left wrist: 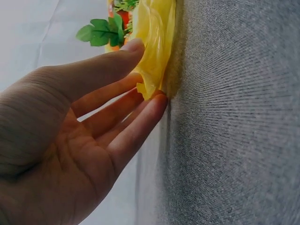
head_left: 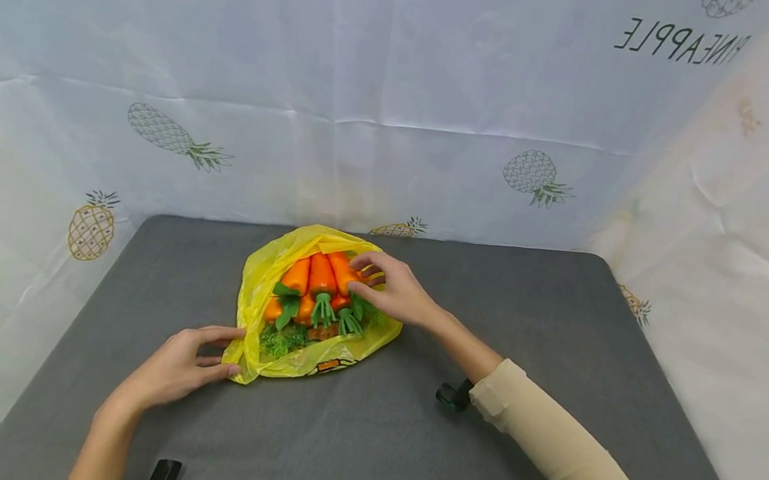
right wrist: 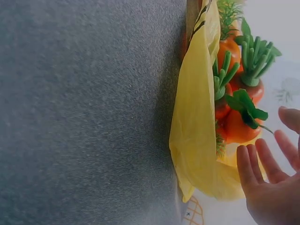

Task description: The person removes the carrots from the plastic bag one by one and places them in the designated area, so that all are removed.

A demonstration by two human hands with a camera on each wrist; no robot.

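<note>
A yellow plastic bag (head_left: 253,280) lies with its mouth spread open toward me. Several orange carrots (head_left: 324,277) with green tops fill it, and feathery greenery (head_left: 281,341) shows at their lower side. At the bag's lower left corner is my left hand (head_left: 174,366), thumb and fingers apart and fingertips against the plastic (left wrist: 157,42). My right hand (head_left: 400,290) reaches over the bag's right rim, its fingers loosely bent beside the carrots. In the right wrist view that hand (right wrist: 276,187) has its fingers spread, with nothing held between them.
The bag rests on a dark grey table (head_left: 525,329) near its back edge. Behind it hangs a pale cloth (head_left: 376,71) printed with pineapples. Black straps or mounts (head_left: 453,395) are on both wrists.
</note>
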